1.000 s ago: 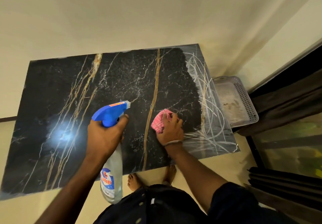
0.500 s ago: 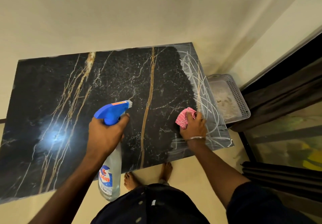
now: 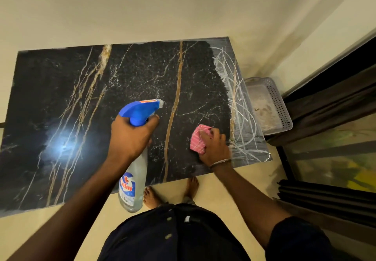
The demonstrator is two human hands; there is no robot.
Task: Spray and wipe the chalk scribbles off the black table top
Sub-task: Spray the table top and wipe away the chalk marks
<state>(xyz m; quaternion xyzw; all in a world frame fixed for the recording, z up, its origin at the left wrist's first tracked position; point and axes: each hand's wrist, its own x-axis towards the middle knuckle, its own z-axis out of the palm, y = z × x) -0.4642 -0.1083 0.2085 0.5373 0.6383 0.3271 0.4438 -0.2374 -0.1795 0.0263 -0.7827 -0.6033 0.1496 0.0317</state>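
Note:
The black marble table top (image 3: 132, 73) with gold veins fills the middle of the view. White chalk scribbles (image 3: 240, 114) cover its right end; the surface left of them looks dark and wet. My left hand (image 3: 130, 136) grips a clear spray bottle (image 3: 134, 181) by the neck under its blue trigger head, nozzle aimed right, held above the table's near edge. My right hand (image 3: 215, 149) holds a pink cloth (image 3: 198, 139) against the top, just left of the scribbles near the front right corner.
A grey perforated plastic basket (image 3: 278, 102) sits on the floor beyond the table's right end. Dark curtains and a glass door (image 3: 335, 138) stand at the right. A cream wall backs the table. A light glare (image 3: 61, 147) shows on the left half. My bare feet (image 3: 173, 191) stand at the front edge.
My right hand with the pink cloth went right onto the scribbles half a second ago, then came back left a little. The left hand keeps the bottle steady.

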